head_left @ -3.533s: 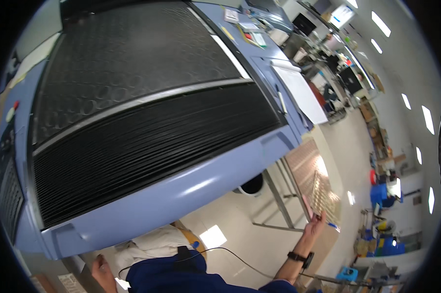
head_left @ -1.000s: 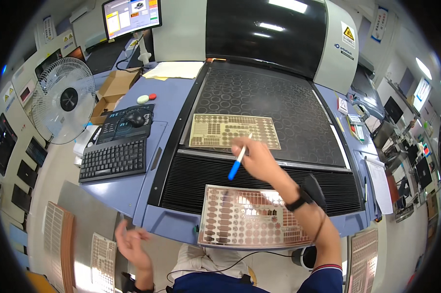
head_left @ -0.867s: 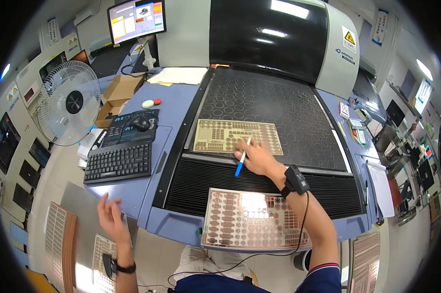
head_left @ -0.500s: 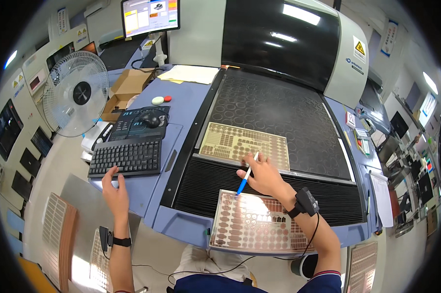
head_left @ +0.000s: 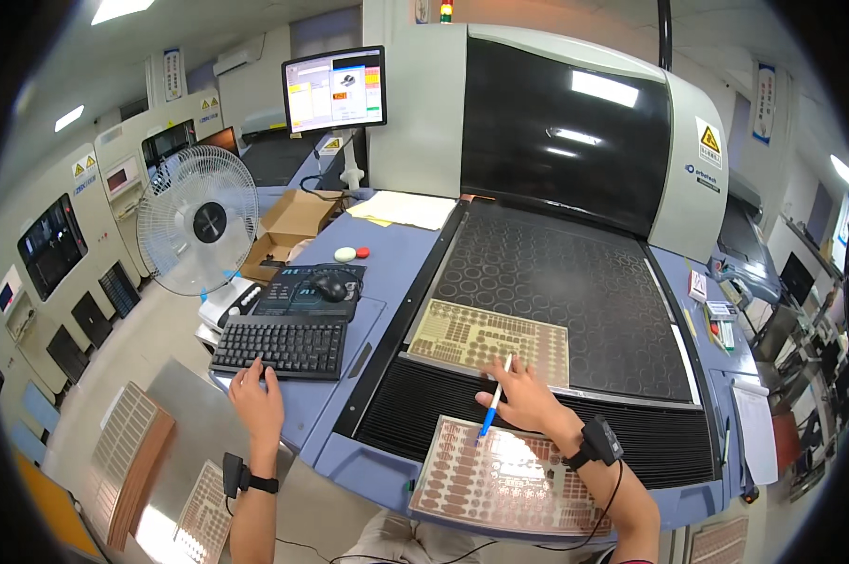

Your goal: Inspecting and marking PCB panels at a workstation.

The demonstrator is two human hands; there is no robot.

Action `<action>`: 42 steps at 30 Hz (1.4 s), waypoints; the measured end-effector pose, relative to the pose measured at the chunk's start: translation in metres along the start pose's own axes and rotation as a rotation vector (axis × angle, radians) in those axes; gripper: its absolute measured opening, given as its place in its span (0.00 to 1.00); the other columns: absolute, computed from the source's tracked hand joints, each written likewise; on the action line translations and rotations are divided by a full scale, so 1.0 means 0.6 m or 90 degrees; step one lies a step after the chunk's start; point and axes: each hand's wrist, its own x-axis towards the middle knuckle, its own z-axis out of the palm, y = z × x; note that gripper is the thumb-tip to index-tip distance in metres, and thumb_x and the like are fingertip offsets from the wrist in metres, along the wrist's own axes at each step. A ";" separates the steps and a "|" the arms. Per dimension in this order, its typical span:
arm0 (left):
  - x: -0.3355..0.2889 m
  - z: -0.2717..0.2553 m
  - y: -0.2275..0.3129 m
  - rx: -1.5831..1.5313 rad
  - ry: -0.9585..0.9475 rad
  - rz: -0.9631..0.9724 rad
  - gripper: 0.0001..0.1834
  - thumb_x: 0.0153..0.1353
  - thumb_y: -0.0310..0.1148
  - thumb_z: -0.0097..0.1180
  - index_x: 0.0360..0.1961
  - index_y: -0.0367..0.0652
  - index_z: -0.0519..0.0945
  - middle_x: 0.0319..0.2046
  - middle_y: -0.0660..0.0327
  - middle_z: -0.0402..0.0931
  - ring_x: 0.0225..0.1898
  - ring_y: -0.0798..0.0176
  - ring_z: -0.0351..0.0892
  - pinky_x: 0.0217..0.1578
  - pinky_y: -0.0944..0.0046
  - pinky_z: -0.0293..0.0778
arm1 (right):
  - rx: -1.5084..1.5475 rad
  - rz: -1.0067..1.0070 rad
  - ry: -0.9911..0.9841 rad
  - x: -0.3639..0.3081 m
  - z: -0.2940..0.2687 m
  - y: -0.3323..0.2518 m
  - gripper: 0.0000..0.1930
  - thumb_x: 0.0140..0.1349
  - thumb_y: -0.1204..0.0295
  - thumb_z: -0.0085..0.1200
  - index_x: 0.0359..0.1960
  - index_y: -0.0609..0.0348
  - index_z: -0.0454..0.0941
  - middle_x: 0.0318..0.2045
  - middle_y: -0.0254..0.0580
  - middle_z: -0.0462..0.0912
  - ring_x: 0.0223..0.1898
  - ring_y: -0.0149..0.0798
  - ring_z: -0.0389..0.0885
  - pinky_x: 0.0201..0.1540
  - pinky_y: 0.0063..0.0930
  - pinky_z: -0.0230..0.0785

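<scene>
At the front edge of the black keyboard [head_left: 293, 344], my left hand [head_left: 258, 406] has its fingers apart, with the fingertips at the lower keys. Whether it presses a key cannot be made out. A blue-and-white marker pen [head_left: 488, 419] is gripped in my right hand [head_left: 530, 402], its blue end slanting down toward a copper-patterned circuit panel [head_left: 455, 484]. That panel lies at the near edge of the machine. Just beyond, the fingers of my right hand reach over the lower edge of a yellowish circuit panel [head_left: 486, 331] on the machine bed.
The dark bed [head_left: 566, 282] runs back to a black-fronted machine hood [head_left: 566, 141]. A mouse [head_left: 330, 288], a monitor [head_left: 335, 89], an open cardboard box [head_left: 293, 221] and a fan [head_left: 208, 224] stand left. Stacked panels [head_left: 133, 451] are low left; a cable hangs from my right wrist.
The view has tilted up and turned left, so everything sits lower and farther right in the picture. My right hand keeps the marker pen; my left hand stays at the keyboard.
</scene>
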 end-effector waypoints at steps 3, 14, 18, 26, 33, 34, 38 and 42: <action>-0.006 -0.010 -0.008 -0.009 -0.010 0.014 0.18 0.65 0.34 0.57 0.52 0.35 0.80 0.46 0.50 0.81 0.55 0.47 0.72 0.59 0.47 0.65 | 0.087 -0.039 0.039 -0.019 -0.027 0.008 0.29 0.72 0.52 0.49 0.66 0.60 0.65 0.59 0.71 0.72 0.57 0.69 0.76 0.62 0.59 0.67; -0.182 -0.151 0.168 -0.468 -0.235 0.445 0.23 0.62 0.45 0.61 0.45 0.33 0.82 0.48 0.48 0.81 0.49 0.45 0.80 0.50 0.47 0.75 | 0.273 0.118 0.434 -0.121 -0.069 0.143 0.15 0.73 0.66 0.51 0.52 0.66 0.78 0.40 0.54 0.87 0.39 0.46 0.88 0.42 0.31 0.76; -0.269 -0.153 0.189 -0.458 -0.252 0.393 0.44 0.57 0.60 0.64 0.59 0.30 0.72 0.53 0.40 0.77 0.54 0.39 0.78 0.55 0.44 0.72 | 0.294 0.102 0.448 -0.113 -0.085 0.122 0.14 0.73 0.66 0.51 0.50 0.64 0.79 0.36 0.50 0.88 0.30 0.34 0.84 0.36 0.25 0.74; -0.368 -0.181 0.226 -0.497 -0.464 -0.052 0.65 0.49 0.55 0.75 0.74 0.27 0.48 0.71 0.36 0.54 0.73 0.44 0.55 0.72 0.49 0.51 | 0.590 0.149 0.515 -0.115 -0.056 0.127 0.25 0.77 0.55 0.43 0.49 0.72 0.77 0.37 0.58 0.87 0.43 0.44 0.88 0.49 0.32 0.80; -0.349 -0.162 0.240 -0.484 -0.457 -0.030 0.70 0.42 0.50 0.81 0.75 0.32 0.45 0.73 0.39 0.50 0.72 0.47 0.57 0.70 0.50 0.58 | 0.612 0.234 0.395 -0.152 -0.110 0.156 0.23 0.73 0.56 0.50 0.45 0.71 0.79 0.33 0.53 0.87 0.37 0.40 0.88 0.43 0.29 0.80; -0.347 -0.159 0.242 -0.498 -0.454 -0.037 0.70 0.42 0.50 0.81 0.75 0.32 0.45 0.73 0.40 0.50 0.72 0.47 0.58 0.70 0.50 0.59 | 0.500 0.212 0.302 -0.161 -0.123 0.157 0.23 0.71 0.56 0.53 0.44 0.71 0.80 0.32 0.50 0.87 0.34 0.38 0.87 0.41 0.28 0.79; -0.349 -0.155 0.244 -0.514 -0.476 -0.062 0.70 0.42 0.51 0.81 0.75 0.33 0.44 0.74 0.40 0.50 0.71 0.47 0.59 0.69 0.50 0.60 | 0.412 0.234 0.100 -0.198 -0.149 0.159 0.19 0.66 0.60 0.60 0.42 0.70 0.82 0.25 0.44 0.84 0.28 0.35 0.84 0.36 0.26 0.76; -0.359 -0.149 0.244 -0.513 -0.469 -0.049 0.71 0.42 0.52 0.81 0.75 0.33 0.44 0.74 0.40 0.50 0.72 0.47 0.58 0.69 0.50 0.59 | 0.338 0.241 0.164 -0.196 -0.142 0.152 0.18 0.67 0.62 0.59 0.43 0.70 0.82 0.23 0.45 0.83 0.26 0.36 0.84 0.32 0.29 0.74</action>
